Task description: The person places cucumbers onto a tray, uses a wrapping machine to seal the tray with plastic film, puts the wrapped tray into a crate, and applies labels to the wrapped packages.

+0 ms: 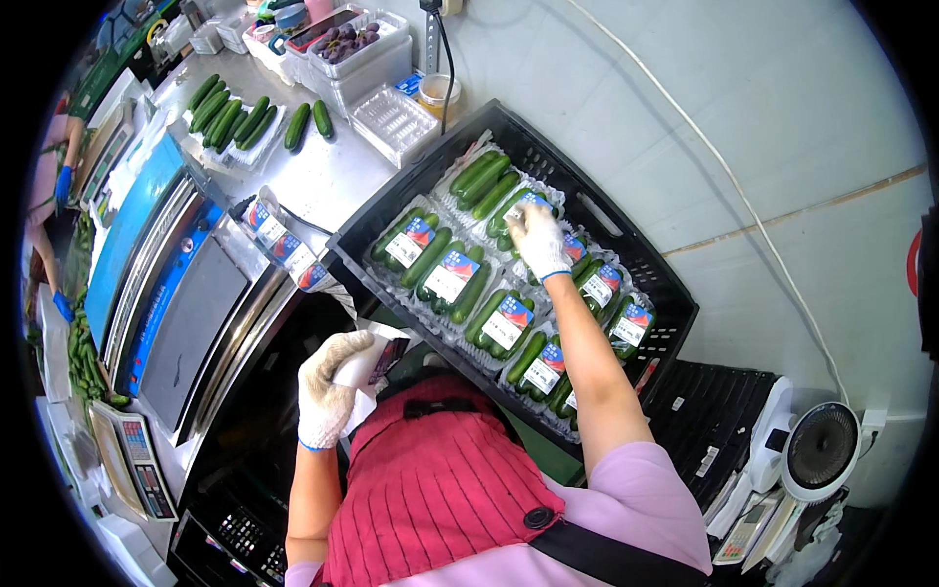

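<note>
My left hand [331, 383], in a white knit glove, is closed around a white roll of labels [364, 364] with loose paper hanging from it. My right hand [538, 240], gloved the same way, reaches over a black crate [445, 155] of clear-wrapped cucumber packs. Its bent fingertips are on a blue and red label [533, 203] on a pack in the far row. Most of the other packs, such as the cucumber pack [501, 323] near the front side, bear similar labels. One pack [481, 184] at the far left corner shows no label.
A wrapping machine [186, 303] stands at left, with a label strip [284, 240] beside it. Loose cucumbers [230, 115] lie on the steel table. Plastic trays [396, 122] and grapes [344, 44] sit behind. A fan [824, 450] stands at right. Another person's blue-gloved hand [64, 186] shows far left.
</note>
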Demonstrator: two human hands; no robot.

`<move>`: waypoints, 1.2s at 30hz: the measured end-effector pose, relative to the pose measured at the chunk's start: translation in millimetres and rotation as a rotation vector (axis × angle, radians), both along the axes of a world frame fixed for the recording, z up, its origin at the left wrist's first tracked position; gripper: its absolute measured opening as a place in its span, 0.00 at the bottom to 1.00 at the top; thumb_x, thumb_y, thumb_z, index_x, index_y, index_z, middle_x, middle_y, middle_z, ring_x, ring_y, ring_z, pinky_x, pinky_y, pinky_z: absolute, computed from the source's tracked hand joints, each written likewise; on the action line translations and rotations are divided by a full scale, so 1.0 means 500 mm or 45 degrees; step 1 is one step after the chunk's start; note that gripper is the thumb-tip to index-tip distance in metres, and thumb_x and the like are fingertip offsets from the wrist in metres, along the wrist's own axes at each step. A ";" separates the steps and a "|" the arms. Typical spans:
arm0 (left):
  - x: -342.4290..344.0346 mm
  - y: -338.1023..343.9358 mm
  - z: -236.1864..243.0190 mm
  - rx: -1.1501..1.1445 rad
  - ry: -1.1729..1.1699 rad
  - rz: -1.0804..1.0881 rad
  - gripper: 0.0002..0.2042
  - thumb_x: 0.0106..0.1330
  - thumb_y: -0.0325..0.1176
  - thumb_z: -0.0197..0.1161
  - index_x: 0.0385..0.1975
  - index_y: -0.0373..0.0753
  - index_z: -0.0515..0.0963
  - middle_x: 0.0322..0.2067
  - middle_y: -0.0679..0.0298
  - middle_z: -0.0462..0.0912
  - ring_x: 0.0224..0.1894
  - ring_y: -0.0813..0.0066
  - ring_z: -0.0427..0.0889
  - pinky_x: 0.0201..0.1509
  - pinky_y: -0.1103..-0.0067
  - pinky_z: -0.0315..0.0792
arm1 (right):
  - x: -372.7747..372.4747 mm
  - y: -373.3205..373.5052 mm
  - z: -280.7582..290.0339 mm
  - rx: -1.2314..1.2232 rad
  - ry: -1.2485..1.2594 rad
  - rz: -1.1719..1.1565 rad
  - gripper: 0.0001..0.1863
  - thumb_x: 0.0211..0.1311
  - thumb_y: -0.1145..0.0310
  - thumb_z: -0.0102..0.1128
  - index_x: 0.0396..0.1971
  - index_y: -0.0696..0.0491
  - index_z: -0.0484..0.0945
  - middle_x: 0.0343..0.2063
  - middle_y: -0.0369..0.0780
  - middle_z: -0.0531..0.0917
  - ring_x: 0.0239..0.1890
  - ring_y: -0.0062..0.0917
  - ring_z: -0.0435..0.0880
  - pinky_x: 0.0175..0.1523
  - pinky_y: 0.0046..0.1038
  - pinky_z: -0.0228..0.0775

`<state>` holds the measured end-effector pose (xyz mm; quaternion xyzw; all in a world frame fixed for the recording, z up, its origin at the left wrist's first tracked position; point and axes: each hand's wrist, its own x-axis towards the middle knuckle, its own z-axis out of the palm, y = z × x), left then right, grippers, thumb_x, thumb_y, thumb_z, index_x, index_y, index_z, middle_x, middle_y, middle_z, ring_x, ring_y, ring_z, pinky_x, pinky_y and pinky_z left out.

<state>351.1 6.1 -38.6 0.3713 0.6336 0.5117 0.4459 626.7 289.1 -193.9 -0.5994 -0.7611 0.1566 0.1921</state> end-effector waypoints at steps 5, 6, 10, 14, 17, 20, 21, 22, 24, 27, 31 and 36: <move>-0.016 -0.001 -0.019 0.199 0.141 0.000 0.09 0.51 0.22 0.72 0.31 0.33 0.79 0.32 0.63 0.78 0.35 0.78 0.79 0.40 0.82 0.74 | -0.004 0.017 -0.016 -0.052 0.048 -0.114 0.20 0.60 0.55 0.62 0.46 0.52 0.79 0.41 0.54 0.81 0.44 0.49 0.81 0.48 0.43 0.74; -0.025 -0.004 -0.026 0.236 0.220 0.011 0.09 0.50 0.24 0.74 0.29 0.34 0.80 0.34 0.61 0.79 0.37 0.74 0.80 0.41 0.80 0.74 | -0.014 0.011 -0.004 0.089 -0.093 -0.050 0.21 0.59 0.57 0.64 0.48 0.54 0.78 0.39 0.51 0.81 0.42 0.46 0.82 0.47 0.40 0.75; -0.014 0.016 -0.001 0.185 0.362 0.096 0.06 0.52 0.26 0.73 0.26 0.34 0.82 0.42 0.56 0.81 0.43 0.70 0.81 0.47 0.78 0.74 | -0.135 -0.102 0.101 -0.523 1.099 0.432 0.19 0.61 0.63 0.66 0.49 0.56 0.77 0.42 0.43 0.83 0.44 0.27 0.82 0.51 0.27 0.75; -0.005 0.007 -0.007 0.191 -0.154 0.141 0.08 0.57 0.20 0.67 0.36 0.32 0.78 0.38 0.61 0.82 0.41 0.78 0.80 0.47 0.80 0.74 | -0.231 -0.283 0.287 -0.975 0.908 1.022 0.14 0.61 0.71 0.66 0.45 0.59 0.78 0.40 0.38 0.83 0.43 0.19 0.80 0.51 0.22 0.73; -0.003 0.009 -0.010 0.139 -0.102 0.178 0.11 0.60 0.19 0.57 0.43 0.30 0.77 0.39 0.61 0.81 0.42 0.77 0.79 0.50 0.80 0.73 | -0.250 -0.311 0.303 -1.025 0.964 0.969 0.11 0.59 0.73 0.68 0.40 0.61 0.80 0.33 0.36 0.83 0.37 0.15 0.81 0.43 0.21 0.74; -0.001 0.016 -0.022 0.096 0.037 0.169 0.14 0.62 0.21 0.57 0.48 0.29 0.76 0.40 0.60 0.82 0.42 0.78 0.79 0.50 0.81 0.72 | -0.254 -0.309 0.308 -0.903 1.032 0.880 0.09 0.59 0.73 0.68 0.37 0.61 0.81 0.32 0.36 0.83 0.35 0.15 0.81 0.42 0.20 0.74; -0.006 0.012 -0.036 0.102 0.093 0.133 0.15 0.63 0.22 0.57 0.49 0.29 0.76 0.41 0.60 0.82 0.41 0.78 0.79 0.49 0.82 0.72 | -0.253 -0.304 0.306 -0.925 1.135 0.858 0.08 0.60 0.73 0.67 0.37 0.60 0.82 0.32 0.36 0.83 0.36 0.14 0.80 0.42 0.21 0.74; -0.007 0.013 -0.043 0.114 0.141 0.098 0.15 0.64 0.22 0.57 0.51 0.29 0.76 0.41 0.60 0.83 0.41 0.79 0.79 0.48 0.82 0.72 | -0.248 -0.286 0.309 -0.867 1.157 0.901 0.09 0.59 0.73 0.67 0.38 0.60 0.82 0.32 0.36 0.83 0.35 0.14 0.81 0.41 0.20 0.75; -0.010 0.009 -0.039 -0.054 0.298 0.009 0.14 0.68 0.27 0.56 0.50 0.29 0.76 0.31 0.61 0.84 0.32 0.81 0.78 0.38 0.81 0.73 | -0.242 -0.235 0.322 -0.634 1.162 0.759 0.08 0.59 0.73 0.68 0.37 0.58 0.82 0.31 0.35 0.84 0.33 0.15 0.80 0.38 0.20 0.74; -0.026 -0.015 -0.043 -0.217 0.381 0.030 0.12 0.69 0.28 0.56 0.48 0.31 0.78 0.28 0.62 0.83 0.30 0.83 0.76 0.36 0.81 0.73 | -0.226 -0.089 0.299 -0.636 1.684 0.045 0.05 0.58 0.74 0.67 0.33 0.57 0.82 0.30 0.34 0.84 0.29 0.16 0.80 0.34 0.21 0.73; -0.060 -0.038 -0.050 -0.007 0.343 0.226 0.06 0.57 0.25 0.64 0.33 0.32 0.80 0.34 0.59 0.82 0.36 0.76 0.80 0.42 0.81 0.72 | -0.133 0.164 0.065 -0.151 1.370 -0.272 0.09 0.54 0.72 0.70 0.31 0.57 0.78 0.25 0.34 0.80 0.20 0.17 0.75 0.25 0.23 0.68; -0.088 -0.047 -0.036 0.095 0.079 0.416 0.11 0.50 0.25 0.69 0.17 0.34 0.71 0.35 0.58 0.81 0.33 0.79 0.76 0.39 0.82 0.71 | -0.144 0.210 -0.068 -0.324 1.077 -0.329 0.14 0.49 0.70 0.72 0.32 0.60 0.78 0.27 0.42 0.84 0.24 0.23 0.82 0.29 0.27 0.76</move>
